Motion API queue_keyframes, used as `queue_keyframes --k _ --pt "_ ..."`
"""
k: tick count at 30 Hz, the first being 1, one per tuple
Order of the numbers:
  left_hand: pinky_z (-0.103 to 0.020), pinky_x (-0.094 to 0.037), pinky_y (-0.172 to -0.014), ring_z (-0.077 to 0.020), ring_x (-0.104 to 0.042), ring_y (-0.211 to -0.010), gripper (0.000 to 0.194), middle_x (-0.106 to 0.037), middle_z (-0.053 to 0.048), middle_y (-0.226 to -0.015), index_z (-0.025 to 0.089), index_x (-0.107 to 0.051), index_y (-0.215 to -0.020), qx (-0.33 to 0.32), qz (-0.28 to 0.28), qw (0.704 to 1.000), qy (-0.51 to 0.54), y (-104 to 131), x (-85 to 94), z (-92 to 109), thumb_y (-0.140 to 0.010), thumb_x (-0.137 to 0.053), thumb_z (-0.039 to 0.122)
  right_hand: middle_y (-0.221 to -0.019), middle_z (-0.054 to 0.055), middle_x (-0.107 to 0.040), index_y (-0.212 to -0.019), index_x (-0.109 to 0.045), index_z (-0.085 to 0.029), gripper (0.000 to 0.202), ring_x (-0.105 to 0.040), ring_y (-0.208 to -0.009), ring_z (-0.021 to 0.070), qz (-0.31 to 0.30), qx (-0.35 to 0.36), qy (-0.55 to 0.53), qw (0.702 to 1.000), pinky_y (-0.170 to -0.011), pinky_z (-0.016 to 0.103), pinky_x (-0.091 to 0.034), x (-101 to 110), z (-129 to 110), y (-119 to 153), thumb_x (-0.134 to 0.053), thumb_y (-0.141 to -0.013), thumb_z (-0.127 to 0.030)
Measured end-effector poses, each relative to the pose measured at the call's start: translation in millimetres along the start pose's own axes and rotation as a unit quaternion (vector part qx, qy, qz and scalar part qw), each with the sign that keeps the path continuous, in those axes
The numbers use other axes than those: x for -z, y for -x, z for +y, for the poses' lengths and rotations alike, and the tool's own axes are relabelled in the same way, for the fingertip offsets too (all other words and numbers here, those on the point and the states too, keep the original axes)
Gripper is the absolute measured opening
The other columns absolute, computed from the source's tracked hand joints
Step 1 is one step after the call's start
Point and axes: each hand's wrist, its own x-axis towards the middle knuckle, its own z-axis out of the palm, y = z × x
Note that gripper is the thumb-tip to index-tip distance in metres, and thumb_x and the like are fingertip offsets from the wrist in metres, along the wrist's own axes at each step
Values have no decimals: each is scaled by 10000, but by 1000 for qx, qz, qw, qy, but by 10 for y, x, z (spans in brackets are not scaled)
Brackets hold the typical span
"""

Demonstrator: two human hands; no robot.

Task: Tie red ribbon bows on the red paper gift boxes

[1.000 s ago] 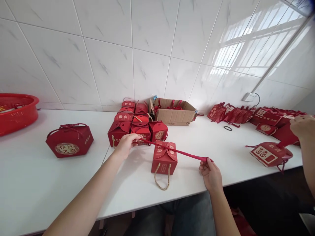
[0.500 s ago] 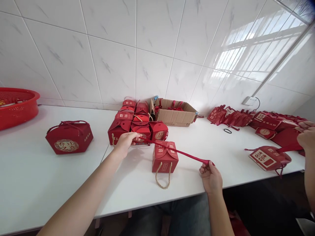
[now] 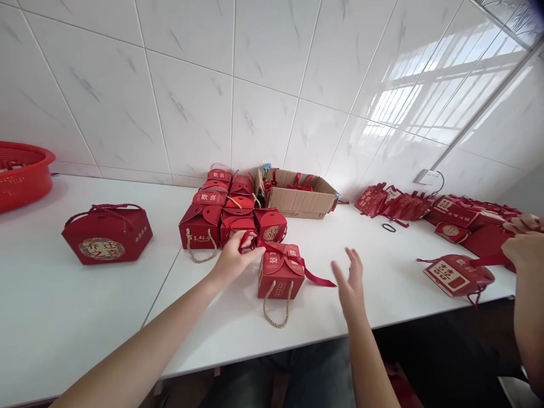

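Note:
A small red gift box (image 3: 281, 272) with gold lettering and a twisted rope handle stands upright in front of me. Across its top runs a red ribbon (image 3: 317, 279), its right end hanging loose toward the table. My left hand (image 3: 238, 255), at the box's upper left, pinches the ribbon's other part, gathered in a loop. To the right of the box, my right hand (image 3: 351, 283) is raised with fingers apart, holding nothing, just off the ribbon's free end.
Several red boxes (image 3: 202, 221) are packed together behind, beside a cardboard carton (image 3: 300, 201) of ribbons. A larger red box (image 3: 108, 235) and a red basket (image 3: 25, 181) stand left. At right, another person's hands (image 3: 525, 243) pull ribbon on a red box (image 3: 459, 275).
My right hand has let go of the ribbon and opened, and that end has dropped slack. My left hand has moved closer to the box with the ribbon looped in its fingers.

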Motion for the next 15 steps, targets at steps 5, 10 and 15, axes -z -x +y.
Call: queue_keyframes --k 5,10,15 --pt "-332 -469 -811 -237 -610 -958 299 -631 -54 -971 189 -564 -838 43 -46 996 66 111 -239 -46 -632 -741 314 -1487 49 -350 -1360 -434 -309 677 -235 -1404 279 -308 163 62 935 -1127 483 -242 -335 -412 -89 -697 -740 -378" --pt "-372 -487 -841 -255 -609 -1020 383 -635 -81 -1080 194 -574 -1017 55 -66 993 83 144 -348 -90 -674 -712 294 -1329 87 -512 -1373 -400 -277 649 -496 -1222 248 -419 147 20 896 -1030 422 -403 -513 -469 -204 -654 -777 -314" --pt "-351 -493 -797 -239 -615 -982 401 -616 -70 -1071 211 -542 -1044 55 -71 993 81 151 -380 -145 -678 -693 276 -1211 76 -561 -1326 -437 -261 579 -550 -1126 216 -403 147 5 903 -1010 400 -419 -529 -439 -224 -638 -783 -269"
